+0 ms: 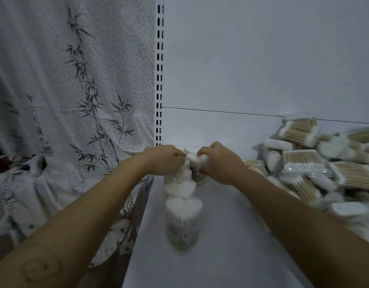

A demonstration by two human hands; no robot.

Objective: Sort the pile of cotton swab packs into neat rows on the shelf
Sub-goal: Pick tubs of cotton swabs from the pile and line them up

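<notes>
As the row of heart-shaped packs (182, 206) ran up the shelf (221, 256) from lower centre, the left hand (164, 161) and right hand (219, 163) pinched its rearmost pack (195, 157) at mid-frame, the unsorted pile (316, 163) lying nearer the right hand.

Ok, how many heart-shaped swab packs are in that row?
5 in view: front pack, second, third, fourth pinched by left hand and right hand, fifth behind. Others may be hidden.

— Any room on that shelf (221, 246)?
— A bare lane between the row of heart-shaped packs (183, 206) on the left and the pile (316, 169) on the right.
— And left of the row?
— Just the shelf edge, then the hanging cloth (65, 100).
</notes>
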